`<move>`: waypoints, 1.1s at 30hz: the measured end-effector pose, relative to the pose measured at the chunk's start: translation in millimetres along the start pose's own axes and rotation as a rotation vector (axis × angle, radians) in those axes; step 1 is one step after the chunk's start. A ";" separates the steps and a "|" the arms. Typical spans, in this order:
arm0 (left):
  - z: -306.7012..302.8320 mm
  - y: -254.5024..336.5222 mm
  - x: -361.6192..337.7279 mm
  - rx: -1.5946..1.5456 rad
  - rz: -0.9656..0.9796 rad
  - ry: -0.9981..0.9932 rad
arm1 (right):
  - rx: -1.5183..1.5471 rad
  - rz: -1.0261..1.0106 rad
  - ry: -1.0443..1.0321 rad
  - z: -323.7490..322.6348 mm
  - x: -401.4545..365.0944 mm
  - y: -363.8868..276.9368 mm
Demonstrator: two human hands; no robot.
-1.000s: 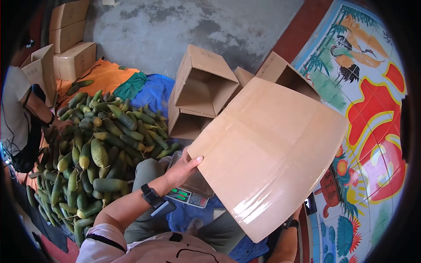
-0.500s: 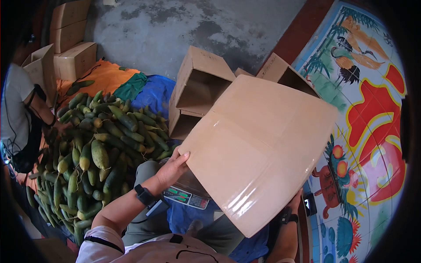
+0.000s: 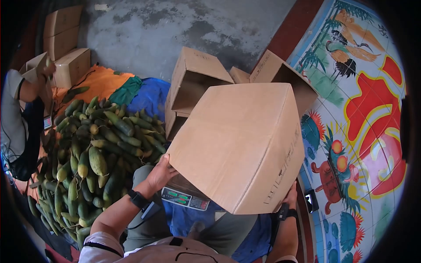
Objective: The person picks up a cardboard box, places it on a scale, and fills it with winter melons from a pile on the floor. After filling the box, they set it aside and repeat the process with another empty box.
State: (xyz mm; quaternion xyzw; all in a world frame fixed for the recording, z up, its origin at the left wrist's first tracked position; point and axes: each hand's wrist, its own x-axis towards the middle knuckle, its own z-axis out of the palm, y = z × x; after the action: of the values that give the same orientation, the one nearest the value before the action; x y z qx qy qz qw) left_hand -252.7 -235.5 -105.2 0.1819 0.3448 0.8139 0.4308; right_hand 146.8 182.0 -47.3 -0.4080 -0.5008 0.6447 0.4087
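Observation:
A brown cardboard box (image 3: 228,140) is held tilted in front of me, with a broad plain side toward me and printing on its right side. My left hand (image 3: 160,174) is closed on the box's left corner. At the lower right, my right hand (image 3: 290,198) grips the box's edge, its fingers partly hidden. A digital scale (image 3: 184,199) with lit green digits shows beneath the box, its platform mostly covered.
To the left lies a large heap of long green vegetables (image 3: 97,160), some with root tails, radish-like. Open cardboard boxes (image 3: 199,63) stand behind my box. A co-worker (image 3: 19,114) is at the far left near stacked boxes (image 3: 72,68). A painted tile wall (image 3: 368,131) borders the right.
The box has been turned, so its printed side now shows and the taped face is out of sight. My left hand has shifted slightly left and down. The co-worker's hand has risen from the heap.

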 end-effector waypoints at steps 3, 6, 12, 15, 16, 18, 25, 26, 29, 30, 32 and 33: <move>-7.3 -2.8 1.1 -0.002 -0.035 0.014 | 0.013 0.006 0.032 6.1 -1.5 -1.3; -16.6 -9.0 4.1 -0.012 -0.068 0.013 | 0.001 0.003 0.044 26.6 -19.7 -17.6; -22.3 -26.3 10.5 -0.113 -0.083 0.030 | 0.016 -0.091 0.030 24.5 -24.5 -28.0; -8.3 -28.2 12.3 -0.101 -0.068 0.176 | 0.008 -0.148 -0.009 22.6 -23.8 -31.4; -12.1 -33.0 15.3 -0.100 -0.069 0.175 | -0.004 -0.159 -0.032 22.7 -26.3 -34.3; -21.1 -39.4 20.6 -0.026 -0.101 0.131 | -0.019 -0.201 -0.059 24.1 -32.8 -39.8; -20.4 -45.0 24.0 -0.031 -0.148 0.155 | -0.063 -0.237 -0.124 32.9 -49.4 -55.4; -25.7 -49.2 26.7 -0.045 -0.145 0.120 | -0.063 -0.237 -0.125 35.4 -54.8 -58.7; -29.7 -52.9 28.7 -0.056 -0.143 0.083 | -0.014 -0.179 -0.161 38.3 -64.1 -63.8; -29.8 -53.1 28.2 -0.053 -0.145 0.079 | 0.033 -0.136 -0.216 32.0 -61.9 -63.4; -27.3 -50.3 27.2 -0.032 -0.191 0.084 | 0.081 -0.090 -0.269 28.1 -61.8 -64.4; -26.8 -49.6 26.3 -0.013 -0.235 0.088 | 0.056 -0.130 -0.270 26.0 -63.3 -66.3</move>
State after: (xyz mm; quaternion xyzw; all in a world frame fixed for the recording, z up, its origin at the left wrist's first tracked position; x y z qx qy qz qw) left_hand -254.9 -205.2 -159.5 0.1014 0.3770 0.7672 0.5090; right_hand 151.4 125.6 29.3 -0.2727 -0.5584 0.6796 0.3898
